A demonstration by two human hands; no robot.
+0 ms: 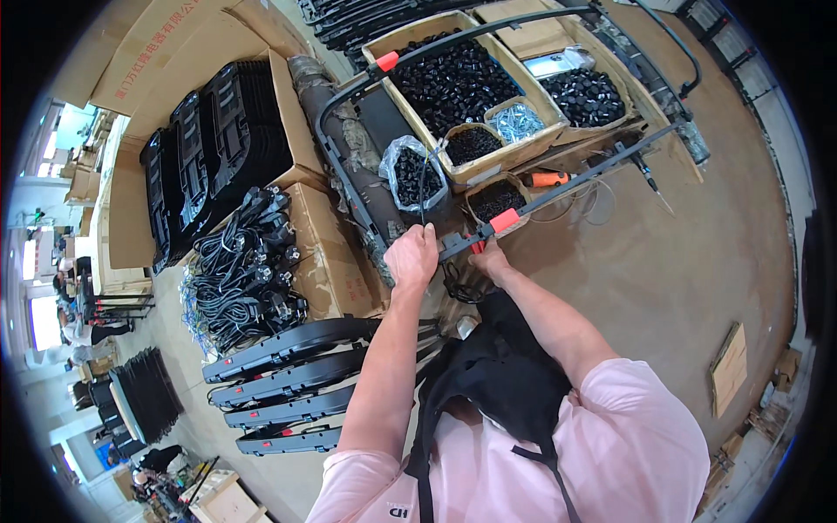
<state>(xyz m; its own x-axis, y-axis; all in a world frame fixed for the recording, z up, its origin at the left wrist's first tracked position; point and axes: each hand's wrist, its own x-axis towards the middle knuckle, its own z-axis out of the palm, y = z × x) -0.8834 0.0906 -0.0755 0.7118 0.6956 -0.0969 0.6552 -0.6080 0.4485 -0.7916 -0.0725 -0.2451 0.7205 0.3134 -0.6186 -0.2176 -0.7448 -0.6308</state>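
Overhead, left hand [411,254] grip pinching thin black cable [422,179]; right hand [488,259] clasping curved metal frame [558,193]

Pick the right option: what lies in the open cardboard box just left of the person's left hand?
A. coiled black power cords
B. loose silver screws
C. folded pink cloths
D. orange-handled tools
A: beside the left hand, the cardboard box holds a heap of coiled black power cords.

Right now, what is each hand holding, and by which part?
Left hand grips the thin black cable near its lower end. Right hand holds the black metal tube frame just below its orange-red sleeve.
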